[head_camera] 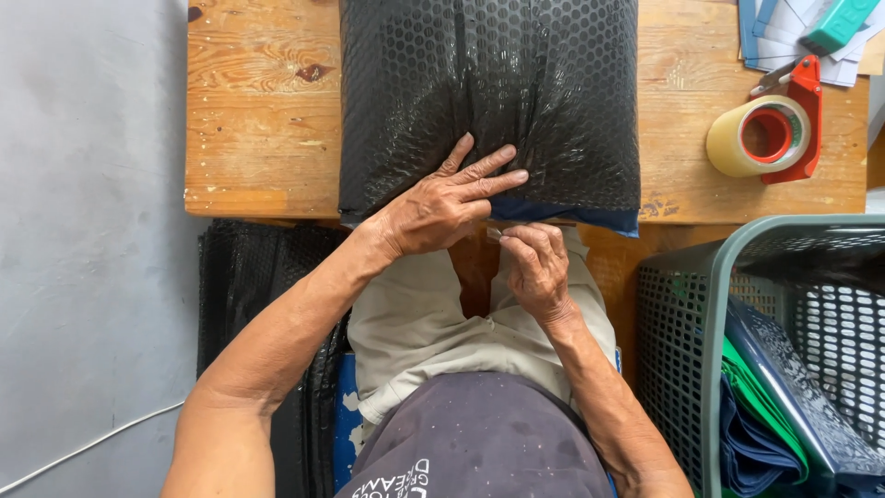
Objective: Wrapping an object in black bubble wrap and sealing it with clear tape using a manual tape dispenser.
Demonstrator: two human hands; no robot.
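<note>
We see a black bubble-wrap parcel [489,92] lying on the wooden table [263,120], its near edge overhanging the table's front edge. A strip of blue shows along the parcel's lower right edge. The left hand [438,207] lies flat on the near part of the parcel, fingers spread and extended, pressing the wrap down. The right hand [535,267] sits just below the parcel's near edge, above the lap; its fingertips are drawn together, pinching a small pale piece we cannot identify.

On the table's right side we note a tape dispenser [770,134], red with a roll of clear tape, well apart from the parcel. A green-grey plastic basket [691,277] stands on the floor to the right and holds blue and green folded items. A stack of black bubble wrap [249,277] lies below the table on the left.
</note>
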